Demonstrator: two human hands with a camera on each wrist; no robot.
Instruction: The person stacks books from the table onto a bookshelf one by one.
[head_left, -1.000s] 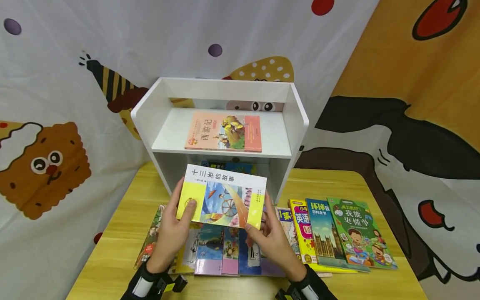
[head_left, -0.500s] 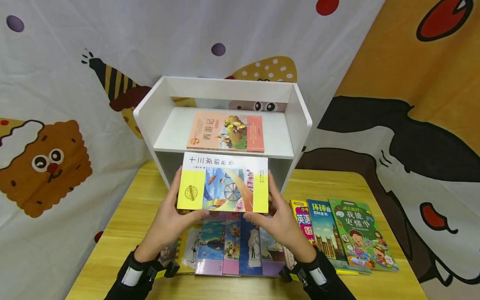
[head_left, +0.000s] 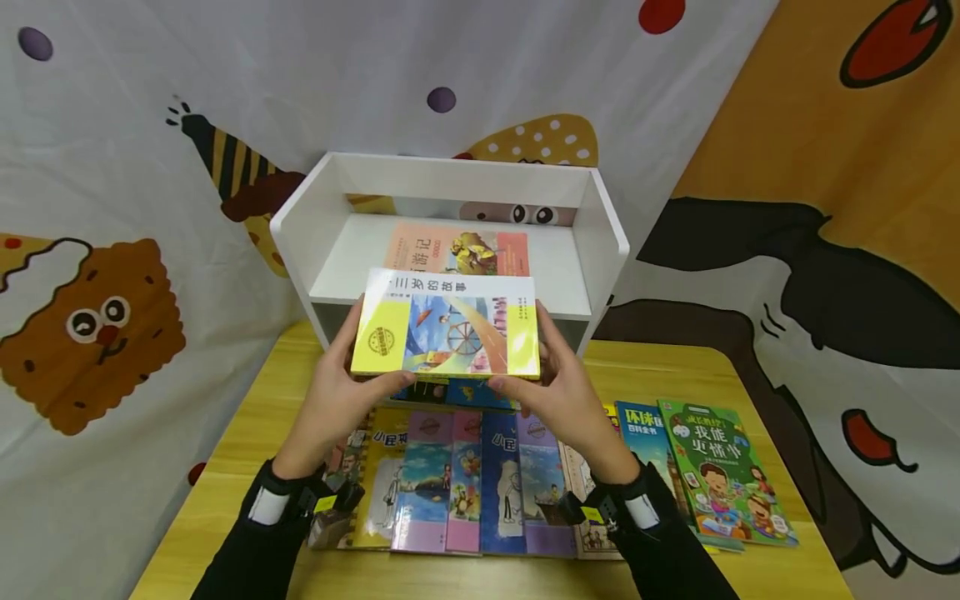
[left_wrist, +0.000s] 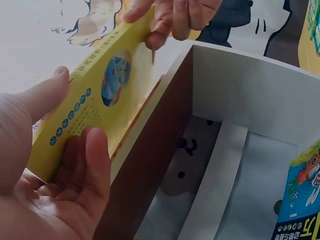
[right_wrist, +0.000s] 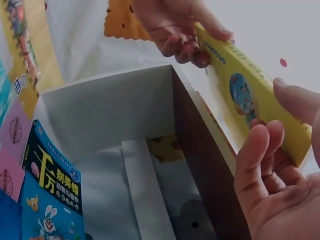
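Note:
A yellow and white storybook point(head_left: 459, 333) with a cycling picture on its cover lies nearly flat between my two hands. My left hand point(head_left: 330, 400) grips its left end, thumb along the near edge and fingers underneath. My right hand point(head_left: 566, 400) holds the right end the same way. In the left wrist view the book's yellow spine point(left_wrist: 80, 95) shows between thumb and fingers. The book is at the front edge of the upper shelf of a white bookshelf point(head_left: 457, 177). A peach-coloured book point(head_left: 457, 244) lies on that shelf, its near part hidden behind the held one.
A blue book point(right_wrist: 55, 187) stands in the shelf's lower compartment. Several books, among them a purple-edged one point(head_left: 423, 487) and a blue one point(head_left: 501, 483), lie overlapping on the wooden table point(head_left: 450, 579) in front. At the right lies a green book point(head_left: 727, 475). A printed cloth point(head_left: 247, 100) hangs behind.
Both hands have lifted the yellow and white storybook up and forward, from in front of the lower compartment to the upper shelf. It has levelled out and now covers part of the peach-coloured book.

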